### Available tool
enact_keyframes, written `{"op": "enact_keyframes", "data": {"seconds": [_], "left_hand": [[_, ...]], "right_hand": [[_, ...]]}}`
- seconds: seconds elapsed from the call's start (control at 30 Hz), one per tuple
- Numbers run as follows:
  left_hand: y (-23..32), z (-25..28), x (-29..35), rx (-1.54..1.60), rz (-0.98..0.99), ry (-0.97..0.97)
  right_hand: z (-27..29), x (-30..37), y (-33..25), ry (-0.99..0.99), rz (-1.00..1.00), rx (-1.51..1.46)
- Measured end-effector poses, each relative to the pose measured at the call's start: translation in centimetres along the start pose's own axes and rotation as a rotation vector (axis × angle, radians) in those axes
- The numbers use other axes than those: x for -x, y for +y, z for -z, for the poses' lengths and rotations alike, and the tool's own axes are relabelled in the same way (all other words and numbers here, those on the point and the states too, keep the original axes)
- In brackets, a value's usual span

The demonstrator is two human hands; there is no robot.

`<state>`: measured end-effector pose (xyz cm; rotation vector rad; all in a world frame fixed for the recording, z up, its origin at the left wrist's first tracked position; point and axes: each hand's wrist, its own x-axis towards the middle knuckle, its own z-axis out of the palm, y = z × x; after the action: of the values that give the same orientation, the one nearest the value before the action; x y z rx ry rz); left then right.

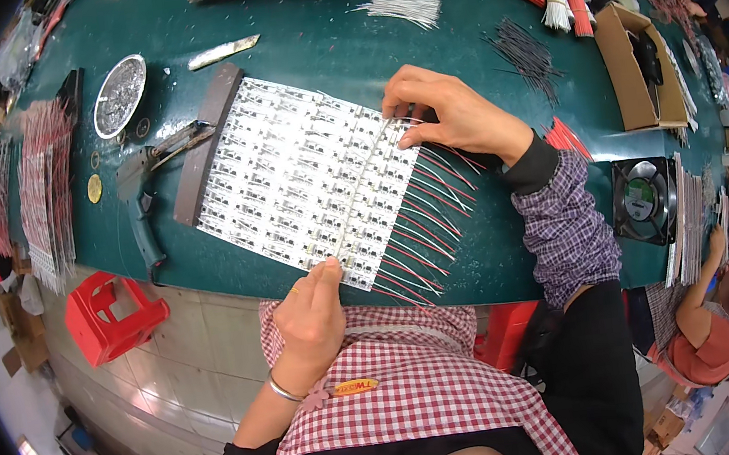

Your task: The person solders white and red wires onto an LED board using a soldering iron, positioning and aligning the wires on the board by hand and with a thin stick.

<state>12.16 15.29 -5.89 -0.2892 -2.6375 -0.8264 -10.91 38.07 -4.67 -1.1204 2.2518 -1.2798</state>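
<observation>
A white circuit board panel (286, 169) covered with rows of small dark parts lies slanted on the green table. My left hand (309, 313) pinches its near edge, fingertips together. At the far right edge my right hand (458, 116) is closed with thumb and fingers on the panel. Between the two hands runs a thin greyish line; whether it is a rod or a seam I cannot tell. Red and white wires (426, 229) fan out from the panel's right edge. Its left edge rests against a brown bar (209, 142).
A soldering gun (137, 186) and a white dish (120, 95) stand left. Black wires (525, 56), white wires (402, 6) and a cardboard box (635, 75) lie beyond my right hand. A fan (643, 200) sits right, near another person (709, 328). A red stool (112, 317) stands on the floor.
</observation>
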Motion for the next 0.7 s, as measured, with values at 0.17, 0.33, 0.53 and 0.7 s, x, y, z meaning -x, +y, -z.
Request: {"op": "enact_keyframes", "data": {"seconds": [0.17,0.33,0.53,0.7], "left_hand": [[-0.3,0.3,-0.2,0.019,-0.028,-0.028],[-0.4,0.5,0.0,0.061,-0.030,-0.023],[0.1,1.7,-0.9,-0.007,-0.100,-0.214],[0.1,1.7,-1.0,-0.078,-0.194,-0.306]], "right_hand": [[-0.5,0.7,0.0,0.042,-0.012,-0.018],[-1.0,1.2,-0.2,0.086,-0.001,-0.003],[-0.2,2.6,-0.4,0.070,0.059,0.071],[1.0,3.1,-2.1,0.058,0.081,0.264]]}}
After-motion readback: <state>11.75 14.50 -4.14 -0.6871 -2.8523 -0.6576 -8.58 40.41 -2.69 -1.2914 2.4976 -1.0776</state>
